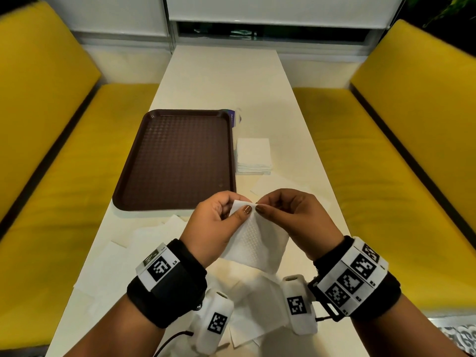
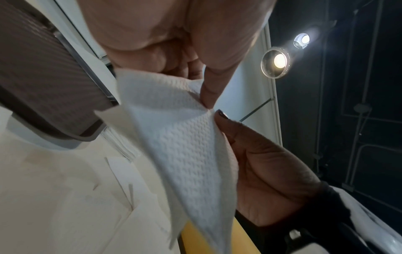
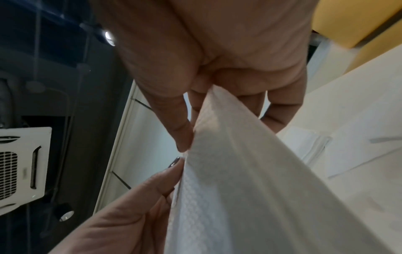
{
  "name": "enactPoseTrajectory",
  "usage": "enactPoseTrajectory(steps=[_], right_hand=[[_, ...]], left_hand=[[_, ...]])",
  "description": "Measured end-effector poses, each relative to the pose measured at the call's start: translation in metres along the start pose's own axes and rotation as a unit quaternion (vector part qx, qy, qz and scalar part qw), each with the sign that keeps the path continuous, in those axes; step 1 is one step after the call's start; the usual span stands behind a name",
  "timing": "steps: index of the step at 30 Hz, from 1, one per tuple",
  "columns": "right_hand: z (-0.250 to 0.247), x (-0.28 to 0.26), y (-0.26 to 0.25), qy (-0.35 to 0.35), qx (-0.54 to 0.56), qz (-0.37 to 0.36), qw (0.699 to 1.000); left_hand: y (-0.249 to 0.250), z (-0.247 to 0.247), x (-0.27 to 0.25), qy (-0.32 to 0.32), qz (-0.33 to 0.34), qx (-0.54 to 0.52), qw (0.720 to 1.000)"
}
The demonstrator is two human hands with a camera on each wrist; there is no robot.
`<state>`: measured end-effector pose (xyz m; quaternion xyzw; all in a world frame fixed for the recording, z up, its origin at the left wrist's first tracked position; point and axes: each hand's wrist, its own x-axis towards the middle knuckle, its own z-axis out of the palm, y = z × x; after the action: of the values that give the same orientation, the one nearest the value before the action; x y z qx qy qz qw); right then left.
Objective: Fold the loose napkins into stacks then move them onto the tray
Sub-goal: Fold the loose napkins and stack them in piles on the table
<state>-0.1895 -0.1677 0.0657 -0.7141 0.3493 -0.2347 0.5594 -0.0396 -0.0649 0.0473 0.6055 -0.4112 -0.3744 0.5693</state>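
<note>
Both hands are up above the counter [image 1: 221, 81], and between them hangs one white embossed napkin [image 1: 253, 240]. The left hand [image 1: 216, 222] pinches its top edge between thumb and curled fingers; the right hand [image 1: 291, 215] pinches the same edge right beside it, the two thumbnails almost touching. In the left wrist view the napkin [image 2: 185, 146] drapes down from those pinch points, and the right hand [image 2: 267, 171] comes in from below. In the right wrist view the napkin [image 3: 250, 189] fills most of the picture, so little can be made out past it.

The landmark is the brown tray [image 1: 177, 161], lying flat on the counter just beyond the left hand. Its textured floor shows fully and holds no napkins.

Just to the right of the tray sits one squared stack of folded napkins [image 1: 253, 155]; its layers are too fine to count. Behind the tray's far right corner, a small packet [image 1: 235, 118] peeks out, mostly hidden by the tray's rim, and its print is unreadable.

Nearer than the tray, loose napkins [image 1: 123, 253] lie spread and overlapping on the counter; white on white, and partly covered by the wrists and their cameras, they cannot be counted. One more flat sheet [image 1: 268, 186] lies right of the tray, between the stack and the right hand, its edges faint.

Two yellow benches [image 1: 64, 163] flank the counter.
</note>
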Motion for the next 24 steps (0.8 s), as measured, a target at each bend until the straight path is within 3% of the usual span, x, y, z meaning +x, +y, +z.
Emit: enactPoseTrajectory(steps=[12, 19, 24], right_hand=[[-0.013, 0.01, 0.001, -0.017, -0.013, -0.023, 1.0], [-0.041, 0.02, 0.014, -0.016, 0.081, 0.013, 0.997], [-0.051, 0.035, 0.026, 0.006, 0.081, 0.026, 0.996]], left_hand=[[0.004, 0.01, 0.017, 0.021, 0.045, 0.042, 0.998], [0.001, 0.001, 0.033, 0.047, -0.013, -0.04, 0.998], [-0.004, 0.005, 0.046, 0.058, -0.066, -0.077, 0.993]])
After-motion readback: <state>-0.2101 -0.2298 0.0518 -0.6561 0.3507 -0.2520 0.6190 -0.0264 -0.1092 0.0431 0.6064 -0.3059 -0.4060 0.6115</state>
